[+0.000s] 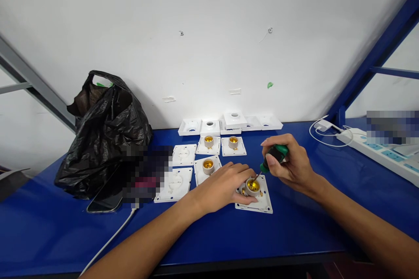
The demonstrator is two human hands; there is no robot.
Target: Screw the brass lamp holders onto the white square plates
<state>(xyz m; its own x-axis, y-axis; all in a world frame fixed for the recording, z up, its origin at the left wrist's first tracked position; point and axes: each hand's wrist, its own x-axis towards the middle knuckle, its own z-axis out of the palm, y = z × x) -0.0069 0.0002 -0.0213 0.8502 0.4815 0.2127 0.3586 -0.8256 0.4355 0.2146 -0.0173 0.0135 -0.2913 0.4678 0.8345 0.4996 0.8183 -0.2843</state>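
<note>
My right hand (288, 163) grips a screwdriver (276, 157) with a green and black handle. Its thin shaft slants down into a round lamp socket (252, 186) with a brass-coloured inside. That socket sits on a square white base plate (262, 205) on the blue table. Thumb and fingers of my left hand (229, 185) close around the socket's left side, holding it against the plate. Whether the tip touches a screw inside is too small to tell. Just behind my left hand, another lamp socket (208, 166) stands on its own plate, partly covered by the hand.
Two more socketed plates (233, 146) and bare white plates (173, 185) lie beyond and left. Several white covers (268, 122) line the wall. A black plastic bag (108, 139) and a phone (106, 194) with a white cable are left; a power strip (382, 152) is right.
</note>
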